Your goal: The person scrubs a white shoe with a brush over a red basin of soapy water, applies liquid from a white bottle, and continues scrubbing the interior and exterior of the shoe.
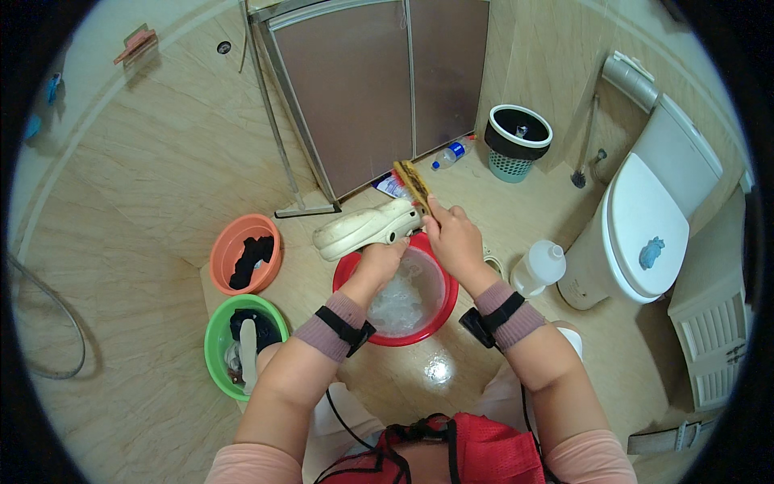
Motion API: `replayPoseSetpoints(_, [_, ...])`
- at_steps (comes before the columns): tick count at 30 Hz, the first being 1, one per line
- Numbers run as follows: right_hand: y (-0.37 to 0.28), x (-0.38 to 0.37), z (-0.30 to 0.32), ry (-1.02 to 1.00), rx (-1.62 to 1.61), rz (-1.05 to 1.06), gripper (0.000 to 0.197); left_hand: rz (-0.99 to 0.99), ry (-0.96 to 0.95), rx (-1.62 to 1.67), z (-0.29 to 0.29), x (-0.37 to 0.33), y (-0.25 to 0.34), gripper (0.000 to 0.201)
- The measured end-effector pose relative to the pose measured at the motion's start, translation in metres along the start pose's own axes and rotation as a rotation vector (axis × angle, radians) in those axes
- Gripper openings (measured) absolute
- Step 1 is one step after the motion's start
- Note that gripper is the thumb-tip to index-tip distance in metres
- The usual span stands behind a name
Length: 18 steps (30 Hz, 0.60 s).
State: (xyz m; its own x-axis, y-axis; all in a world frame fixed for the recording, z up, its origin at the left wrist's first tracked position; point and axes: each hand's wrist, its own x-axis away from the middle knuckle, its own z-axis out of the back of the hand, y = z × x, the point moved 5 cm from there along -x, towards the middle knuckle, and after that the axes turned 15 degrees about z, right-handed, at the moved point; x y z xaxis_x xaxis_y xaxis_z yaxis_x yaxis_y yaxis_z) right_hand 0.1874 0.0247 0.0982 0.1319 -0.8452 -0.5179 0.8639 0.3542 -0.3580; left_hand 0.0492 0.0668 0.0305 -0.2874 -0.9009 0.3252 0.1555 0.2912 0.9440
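Note:
My left hand (pixel 380 264) grips a white clog (pixel 359 229) by its heel end, the clog tilted on its side with its toe pointing left. In my right hand (pixel 456 239) is a scrubbing brush (pixel 413 185) with a yellowish back and reddish bristles, its head at the clog's heel end. I cannot tell if the bristles touch the clog. Both hands are over a red-rimmed basin (pixel 400 341) on the floor. Sudsy water (pixel 398 302) lies in it. Dark bands with small black boxes are strapped around my wrists.
An orange basin (pixel 218 260) with dark cloth and a green basin (pixel 211 343) with clothes stand to the left. A translucent jug (pixel 538 268) is right of my right hand, before a toilet (pixel 645 218). Behind are a squeegee (pixel 306 211), a plastic bottle (pixel 453 153) and a bin (pixel 510 168).

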Motion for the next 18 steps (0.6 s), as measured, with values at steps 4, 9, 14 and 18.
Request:
replayPoseSetpoints(4, [-0.044, 0.010, -0.006, 0.018, -0.026, 0.187, 0.043, -0.070, 0.125, 0.275, 0.010, 0.003, 0.000, 0.030])
replayPoseSetpoints(9, [0.012, 0.000, 0.000, 0.046, 0.066, -0.008, 0.043, -0.041, 0.046, 0.292, -0.003, 0.005, 0.005, 0.025])
replayPoseSetpoints(14, [-0.036, 0.009, -0.008, 0.020, -0.048, 0.131, 0.043, 0.120, 0.009, 0.406, 0.008, 0.002, -0.003, 0.039])
replayPoseSetpoints(18, [0.006, 0.000, -0.003, 0.075, 0.005, -0.016, 0.042, -0.040, -0.022, 0.389, -0.001, -0.004, -0.002, 0.037])
